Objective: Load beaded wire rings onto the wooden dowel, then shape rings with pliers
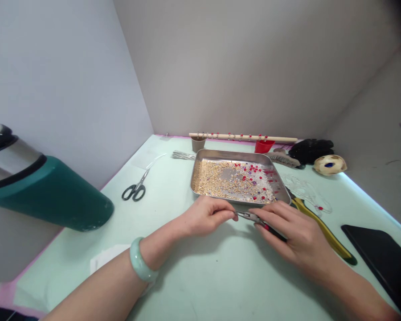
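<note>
My right hand [294, 227] is wrapped round small needle-nose pliers [250, 216] with dark handles showing a bit of red. Their narrow jaws point left, right up to the fingertips of my left hand [207, 216]. That left hand is closed in a pinch; whatever sits between its fingers is too small and hidden to name. Just beyond both hands lies a shallow metal tray [230, 154], holding gold beads on the left and red, purple and clear beads on the right.
Black-handled scissors [137, 189] and a green bottle [70, 196] are on the left. Behind the tray, a wooden rod [220, 136] carrying small beaded rings rests across a brown cup [198, 144] and a red cup [263, 146]. Yellow-handled pliers [327, 234] and a black flat object [377, 249] lie right.
</note>
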Available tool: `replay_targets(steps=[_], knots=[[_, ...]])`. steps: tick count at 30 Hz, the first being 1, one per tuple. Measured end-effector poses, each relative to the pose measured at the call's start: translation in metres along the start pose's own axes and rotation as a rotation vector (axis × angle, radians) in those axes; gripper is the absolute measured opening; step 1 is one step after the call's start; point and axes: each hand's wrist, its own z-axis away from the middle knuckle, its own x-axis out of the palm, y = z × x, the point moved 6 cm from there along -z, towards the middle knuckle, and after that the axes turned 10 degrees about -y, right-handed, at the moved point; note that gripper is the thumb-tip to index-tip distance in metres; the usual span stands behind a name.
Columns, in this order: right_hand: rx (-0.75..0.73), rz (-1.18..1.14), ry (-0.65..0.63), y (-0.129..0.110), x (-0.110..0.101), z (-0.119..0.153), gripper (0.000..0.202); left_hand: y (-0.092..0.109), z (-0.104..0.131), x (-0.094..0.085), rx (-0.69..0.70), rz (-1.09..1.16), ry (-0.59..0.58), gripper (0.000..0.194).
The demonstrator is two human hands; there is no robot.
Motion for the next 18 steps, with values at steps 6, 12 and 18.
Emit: replay_targets(steps=[6,12,18], knots=[[0.074,-0.179,-0.011,0.0022,0.0027,-0.0009,0.023,0.0031,0.0006,-0.0024,0.051,0.058,0.061,0.024],[0.151,-0.314,-0.042,0.0024,0.0041,0.0001,0.024,0.0048,0.0000,-0.0032,0.082,0.078,0.124,0.022],[0.277,-0.415,-0.070,0.0021,0.0064,0.0018,0.028,0.0075,0.0026,-0.0044,0.113,0.023,0.195,0.022]])
